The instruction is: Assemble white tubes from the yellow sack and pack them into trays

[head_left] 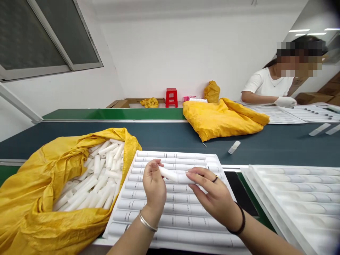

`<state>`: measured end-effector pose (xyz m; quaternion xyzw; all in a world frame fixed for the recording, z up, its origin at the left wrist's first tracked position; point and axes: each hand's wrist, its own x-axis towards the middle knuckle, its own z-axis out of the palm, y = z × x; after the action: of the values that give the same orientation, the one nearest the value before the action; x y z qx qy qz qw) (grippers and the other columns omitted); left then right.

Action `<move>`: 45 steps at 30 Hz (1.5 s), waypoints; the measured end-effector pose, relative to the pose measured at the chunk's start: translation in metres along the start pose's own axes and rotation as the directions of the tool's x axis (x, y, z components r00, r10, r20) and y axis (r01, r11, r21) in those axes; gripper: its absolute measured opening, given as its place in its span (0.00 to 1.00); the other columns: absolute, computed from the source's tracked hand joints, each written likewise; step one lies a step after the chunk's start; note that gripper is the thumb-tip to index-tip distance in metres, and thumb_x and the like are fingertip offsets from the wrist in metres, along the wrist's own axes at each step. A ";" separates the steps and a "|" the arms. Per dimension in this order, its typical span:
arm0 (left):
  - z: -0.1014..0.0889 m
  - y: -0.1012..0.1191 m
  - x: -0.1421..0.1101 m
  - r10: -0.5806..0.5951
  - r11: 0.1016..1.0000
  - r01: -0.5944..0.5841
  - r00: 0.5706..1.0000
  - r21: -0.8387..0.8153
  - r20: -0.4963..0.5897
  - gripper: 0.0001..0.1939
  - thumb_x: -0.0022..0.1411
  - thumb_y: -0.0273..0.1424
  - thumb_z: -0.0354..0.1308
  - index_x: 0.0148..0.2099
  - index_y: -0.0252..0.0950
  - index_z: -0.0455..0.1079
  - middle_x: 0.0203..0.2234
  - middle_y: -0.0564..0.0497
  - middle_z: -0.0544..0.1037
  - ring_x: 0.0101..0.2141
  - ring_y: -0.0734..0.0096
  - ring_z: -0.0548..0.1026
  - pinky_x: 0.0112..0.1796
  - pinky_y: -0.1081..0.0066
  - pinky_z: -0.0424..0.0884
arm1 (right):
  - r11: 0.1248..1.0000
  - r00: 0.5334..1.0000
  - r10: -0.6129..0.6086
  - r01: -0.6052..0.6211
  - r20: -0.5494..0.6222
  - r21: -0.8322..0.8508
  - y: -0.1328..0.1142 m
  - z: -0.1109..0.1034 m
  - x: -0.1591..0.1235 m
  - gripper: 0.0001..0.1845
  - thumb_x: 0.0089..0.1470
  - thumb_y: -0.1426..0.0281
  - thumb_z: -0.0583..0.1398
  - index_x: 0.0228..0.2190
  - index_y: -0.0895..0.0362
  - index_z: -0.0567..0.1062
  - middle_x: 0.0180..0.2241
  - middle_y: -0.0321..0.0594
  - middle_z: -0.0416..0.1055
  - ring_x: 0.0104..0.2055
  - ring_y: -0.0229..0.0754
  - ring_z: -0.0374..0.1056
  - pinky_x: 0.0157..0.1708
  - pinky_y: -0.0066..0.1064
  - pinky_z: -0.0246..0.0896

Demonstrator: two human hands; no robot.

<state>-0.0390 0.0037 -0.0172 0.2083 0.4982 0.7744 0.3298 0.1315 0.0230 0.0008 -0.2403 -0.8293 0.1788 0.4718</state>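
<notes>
My left hand (pixel 155 182) pinches a smooth white plastic tube (pixel 168 174). With fingertips and thumb, my right hand (pixel 209 193) grips a paler, slightly see-through white tube (pixel 182 178). The two tubes meet end to end; whether one sits inside the other I cannot tell. Both hands are over a white tray (pixel 217 160) lined with rows of white tubes bearing printed marks. Left of the tray, a yellow woven sack (pixel 50 152) lies open, heaped with loose white plastic tubes (pixel 97 166).
Stacked white trays (pixel 255 177) of tubes lie at the right. A small capped tube (pixel 234 147) stands on the dark conveyor belt (pixel 159 136). Another yellow sack (pixel 225 118) lies across the belt. A co-worker (pixel 268 86) wearing white gloves is at the far right. A red stool (pixel 171 97) stands by the wall.
</notes>
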 end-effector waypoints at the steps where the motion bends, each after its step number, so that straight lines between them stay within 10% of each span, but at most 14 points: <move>1: -0.005 0.002 -0.001 0.001 0.997 -0.007 0.997 0.073 0.078 0.21 0.56 0.49 0.59 0.39 0.35 0.70 0.24 0.54 0.71 0.23 0.78 0.69 0.24 0.78 0.66 | 1.000 1.000 0.008 -0.009 -0.017 -0.026 0.002 -0.002 0.000 0.21 0.56 0.80 0.57 0.50 0.53 0.70 0.45 0.44 0.69 0.48 0.40 0.67 0.48 0.31 0.66; 6: -0.026 0.028 -0.003 -0.154 0.826 -0.228 0.788 0.515 0.596 0.17 0.57 0.39 0.62 0.46 0.37 0.71 0.24 0.53 0.74 0.24 0.72 0.71 0.26 0.73 0.68 | 0.998 0.992 0.059 -0.056 0.109 -0.028 0.015 -0.020 0.005 0.18 0.58 0.76 0.57 0.50 0.52 0.70 0.45 0.43 0.70 0.48 0.41 0.68 0.47 0.30 0.67; 10: -0.027 0.050 -0.002 -0.128 0.614 -0.586 0.587 0.528 0.800 0.13 0.61 0.35 0.58 0.48 0.40 0.72 0.32 0.51 0.76 0.33 0.68 0.74 0.35 0.70 0.69 | 0.999 0.972 0.011 -0.019 0.236 0.030 0.016 -0.028 0.008 0.18 0.59 0.76 0.55 0.50 0.53 0.68 0.45 0.43 0.70 0.48 0.40 0.67 0.48 0.31 0.66; 21: -0.030 0.047 -0.002 0.152 0.268 -0.921 0.329 0.282 0.932 0.17 0.65 0.28 0.53 0.56 0.35 0.63 0.35 0.46 0.74 0.35 0.66 0.71 0.37 0.67 0.71 | 0.938 0.898 0.308 -0.343 0.314 0.060 0.013 -0.031 0.009 0.12 0.59 0.65 0.56 0.45 0.54 0.72 0.30 0.37 0.72 0.29 0.37 0.66 0.29 0.28 0.65; 27: -0.028 0.049 -0.002 0.168 0.206 -0.947 0.283 0.247 0.944 0.19 0.64 0.28 0.53 0.57 0.36 0.60 0.34 0.45 0.74 0.34 0.63 0.72 0.35 0.66 0.71 | 0.905 0.867 0.361 -0.415 0.344 0.094 0.010 -0.035 0.011 0.14 0.59 0.63 0.56 0.44 0.56 0.73 0.33 0.41 0.73 0.32 0.39 0.68 0.32 0.30 0.66; 34: -0.030 0.045 0.001 0.200 0.054 -0.989 0.147 0.139 0.969 0.24 0.62 0.24 0.55 0.59 0.34 0.57 0.32 0.45 0.75 0.30 0.64 0.69 0.33 0.65 0.69 | 0.578 0.636 0.558 -0.759 0.532 0.300 0.005 -0.030 0.015 0.20 0.57 0.56 0.56 0.38 0.60 0.74 0.23 0.36 0.68 0.21 0.32 0.60 0.20 0.23 0.58; 38: -0.031 0.043 0.000 0.153 0.115 -0.979 0.185 0.169 0.971 0.19 0.63 0.26 0.54 0.56 0.32 0.63 0.31 0.45 0.74 0.30 0.63 0.70 0.32 0.65 0.69 | 0.571 0.592 0.546 -0.781 0.593 0.254 0.009 -0.022 0.012 0.23 0.60 0.53 0.52 0.33 0.61 0.74 0.21 0.36 0.68 0.19 0.32 0.60 0.19 0.23 0.58; 42: -0.032 0.044 0.001 0.029 0.368 -0.863 0.384 0.347 0.923 0.21 0.66 0.28 0.50 0.60 0.35 0.59 0.36 0.43 0.75 0.35 0.62 0.72 0.36 0.65 0.71 | 0.920 0.845 0.313 -0.383 0.433 0.082 0.014 -0.022 0.008 0.20 0.61 0.60 0.53 0.50 0.57 0.69 0.39 0.46 0.72 0.39 0.42 0.69 0.39 0.35 0.68; 45: -0.032 0.047 -0.003 -0.061 0.488 -0.772 0.435 0.407 0.898 0.30 0.66 0.29 0.48 0.68 0.40 0.45 0.39 0.44 0.75 0.38 0.61 0.74 0.39 0.63 0.72 | 0.997 0.921 0.071 -0.059 0.384 -0.043 0.011 -0.024 0.007 0.18 0.61 0.67 0.54 0.52 0.56 0.66 0.44 0.48 0.71 0.45 0.45 0.68 0.44 0.39 0.67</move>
<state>-0.0726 -0.0321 0.0122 0.7837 0.4957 0.3224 0.1901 0.1520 0.0377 0.0114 -0.2352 -0.9000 0.2253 0.2898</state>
